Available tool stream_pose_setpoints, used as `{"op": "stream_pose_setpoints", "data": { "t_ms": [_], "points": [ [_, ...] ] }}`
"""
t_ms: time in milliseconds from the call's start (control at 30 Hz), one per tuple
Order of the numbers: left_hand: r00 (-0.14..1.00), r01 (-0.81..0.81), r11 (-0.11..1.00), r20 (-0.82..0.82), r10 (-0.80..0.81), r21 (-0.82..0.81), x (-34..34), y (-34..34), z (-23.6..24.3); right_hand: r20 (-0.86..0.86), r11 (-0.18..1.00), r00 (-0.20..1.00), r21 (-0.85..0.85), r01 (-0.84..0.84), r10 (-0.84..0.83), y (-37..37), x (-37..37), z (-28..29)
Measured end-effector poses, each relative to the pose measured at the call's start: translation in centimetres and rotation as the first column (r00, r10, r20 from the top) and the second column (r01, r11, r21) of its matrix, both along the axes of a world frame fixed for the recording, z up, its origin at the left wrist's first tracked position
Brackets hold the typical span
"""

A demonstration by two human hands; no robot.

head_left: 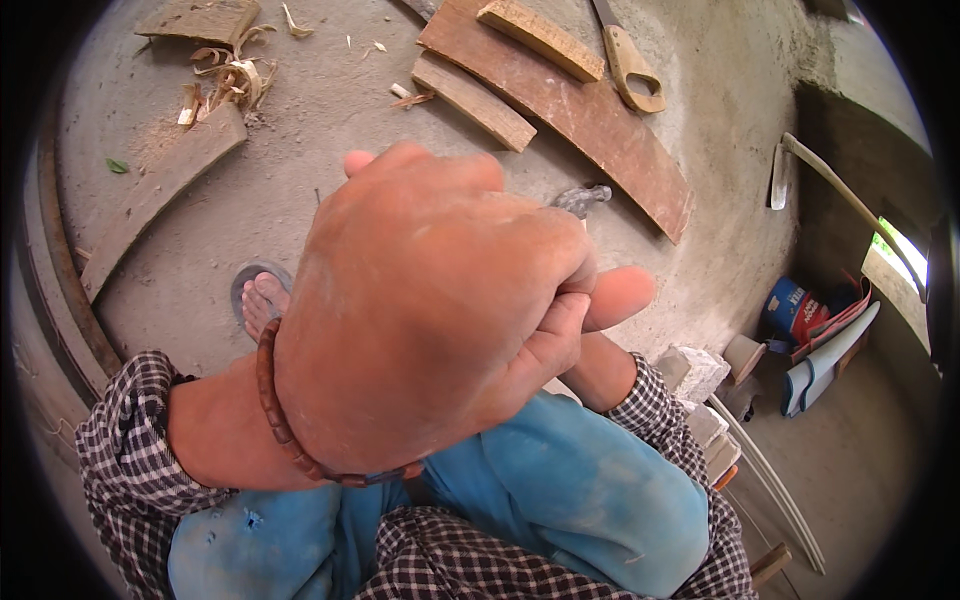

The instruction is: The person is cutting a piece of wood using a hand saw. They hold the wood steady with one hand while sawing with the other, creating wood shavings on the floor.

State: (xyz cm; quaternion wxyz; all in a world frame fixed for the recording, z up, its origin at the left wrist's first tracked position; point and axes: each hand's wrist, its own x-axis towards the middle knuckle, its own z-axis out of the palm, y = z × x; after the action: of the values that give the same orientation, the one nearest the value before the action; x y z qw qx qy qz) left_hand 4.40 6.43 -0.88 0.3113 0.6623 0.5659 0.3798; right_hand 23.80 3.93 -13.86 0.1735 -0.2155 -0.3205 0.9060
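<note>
Close to the view, my left hand (430, 290) fills the middle, its back turned up and its fingers curled closed. A string of brown beads (284, 440) circles that wrist. My right hand (622, 298) lies mostly hidden behind it; one fingertip pokes out at the right, beside the left thumb. The two hands overlap, and whatever may be between them cannot be seen. Just beyond them on the floor lies a metal hammer head (582, 199), partly covered by the hand.
A brown board (610, 140) carries a wood strip (540, 38); a handsaw (633, 72) lies beside it. Shavings (240, 80) and a curved plank (165, 190) lie left. At right are a long-handled tool (830, 175), a blue-red bucket (796, 308) and pale blocks (694, 372).
</note>
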Motion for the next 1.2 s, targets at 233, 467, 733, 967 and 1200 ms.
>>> {"op": "stream_pose_setpoints", "data": {
  "t_ms": [233, 467, 733, 967, 1200],
  "points": [
    [0.997, -0.002, 1.000, -0.073, 0.000, -0.024, -0.3, -0.6, -0.2, -0.104, 0.965, 0.966, -0.095, -0.246, 0.236, 2.1, -0.8, 0.1],
    [0.991, 0.027, 1.000, -0.129, -0.026, 0.005, -0.6, -0.8, 0.1, 0.012, 0.965, 0.966, -0.040, -0.258, 0.259, 3.5, -0.6, 2.4],
    [0.986, -0.010, 1.000, -0.168, 0.015, 0.027, -0.1, -1.2, 0.1, -0.020, 0.974, 0.974, -0.007, -0.227, 0.227, 4.3, -0.6, 3.4],
    [0.979, -0.055, 0.995, -0.193, 0.070, 0.079, 0.2, -1.4, 0.0, -0.005, 0.971, 0.971, 0.012, -0.241, 0.241, 4.1, -1.1, 3.4],
    [0.993, -0.060, 0.998, -0.104, 0.060, 0.004, -1.0, -0.9, 0.2, 0.178, 0.961, 0.946, 0.018, -0.277, 0.270, 3.9, -1.9, 5.0]
  ]
}}
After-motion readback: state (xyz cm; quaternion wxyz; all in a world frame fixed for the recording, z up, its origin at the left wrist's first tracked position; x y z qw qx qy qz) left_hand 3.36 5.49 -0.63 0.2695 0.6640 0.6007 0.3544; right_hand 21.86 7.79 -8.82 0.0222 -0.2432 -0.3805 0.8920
